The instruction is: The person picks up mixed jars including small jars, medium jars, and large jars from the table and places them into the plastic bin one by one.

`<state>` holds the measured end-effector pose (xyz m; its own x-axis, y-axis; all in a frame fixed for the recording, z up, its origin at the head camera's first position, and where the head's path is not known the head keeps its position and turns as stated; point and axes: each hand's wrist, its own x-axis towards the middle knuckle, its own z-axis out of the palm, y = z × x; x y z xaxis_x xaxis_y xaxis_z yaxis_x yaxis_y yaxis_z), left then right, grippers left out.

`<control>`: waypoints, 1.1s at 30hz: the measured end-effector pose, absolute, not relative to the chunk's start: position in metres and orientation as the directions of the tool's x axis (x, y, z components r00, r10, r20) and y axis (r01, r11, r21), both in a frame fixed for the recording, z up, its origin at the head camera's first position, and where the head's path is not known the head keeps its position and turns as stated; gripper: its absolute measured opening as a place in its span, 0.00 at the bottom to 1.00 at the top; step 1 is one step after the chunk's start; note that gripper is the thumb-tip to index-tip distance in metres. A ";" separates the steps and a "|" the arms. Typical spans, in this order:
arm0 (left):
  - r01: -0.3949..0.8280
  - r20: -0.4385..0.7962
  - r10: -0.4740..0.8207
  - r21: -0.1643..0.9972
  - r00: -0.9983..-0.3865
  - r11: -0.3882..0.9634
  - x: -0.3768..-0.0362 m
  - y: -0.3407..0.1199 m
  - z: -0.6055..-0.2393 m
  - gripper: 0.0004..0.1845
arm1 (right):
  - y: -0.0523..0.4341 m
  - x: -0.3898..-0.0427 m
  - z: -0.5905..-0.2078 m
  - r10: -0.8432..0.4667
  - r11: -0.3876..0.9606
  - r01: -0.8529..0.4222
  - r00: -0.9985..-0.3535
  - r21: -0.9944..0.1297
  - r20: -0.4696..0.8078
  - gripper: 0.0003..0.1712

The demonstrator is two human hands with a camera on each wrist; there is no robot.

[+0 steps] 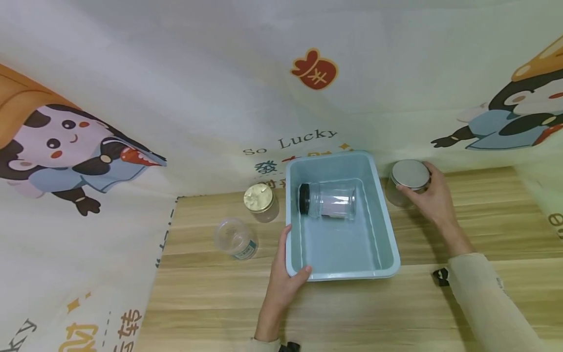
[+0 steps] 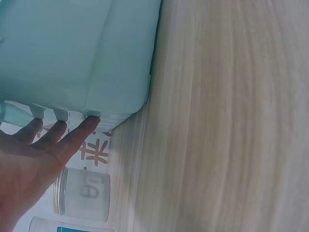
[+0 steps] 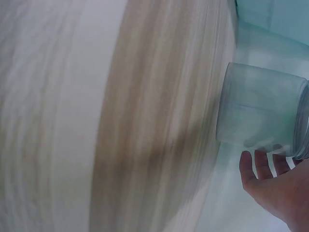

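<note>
A light blue plastic bin (image 1: 338, 244) stands on the wooden table. Inside it a clear jar with a black lid (image 1: 327, 200) lies on its side. My left hand (image 1: 288, 264) holds the bin's near left corner, thumb hooked over the rim and fingers along the outer wall; in the left wrist view its fingertips (image 2: 89, 123) press under the bin's (image 2: 87, 53) rim. To the right of the bin, my right hand (image 1: 428, 193) grips an upright glass jar with a silver lid (image 1: 409, 178). The right wrist view shows that jar (image 3: 260, 106) with my fingers (image 3: 263, 162) on it.
A gold-lidded jar (image 1: 260, 201) and a clear plastic jar with a teal label (image 1: 235, 238) stand left of the bin. A printed cartoon cloth (image 1: 132, 122) hangs behind and drapes down the table's left side. Bare wood (image 1: 352, 313) lies in front of the bin.
</note>
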<state>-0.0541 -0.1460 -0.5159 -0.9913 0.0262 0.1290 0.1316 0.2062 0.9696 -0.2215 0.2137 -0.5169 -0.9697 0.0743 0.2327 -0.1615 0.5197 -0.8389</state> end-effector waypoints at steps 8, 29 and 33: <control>0.130 0.128 0.026 0.969 -0.992 0.210 -0.055 -0.147 -0.516 0.50 | 0.203 -0.216 -0.520 0.137 0.328 -0.153 -0.969 -0.932 0.207 0.47; 0.125 0.123 0.023 0.963 -0.992 0.238 -0.055 -0.146 -0.515 0.50 | 0.195 -0.201 -0.492 0.116 0.305 -0.134 -0.977 -0.943 0.177 0.45; 0.123 0.121 0.024 0.963 -0.992 0.238 -0.055 -0.146 -0.516 0.50 | 0.198 -0.204 -0.498 0.160 0.302 -0.116 -0.972 -0.946 0.171 0.45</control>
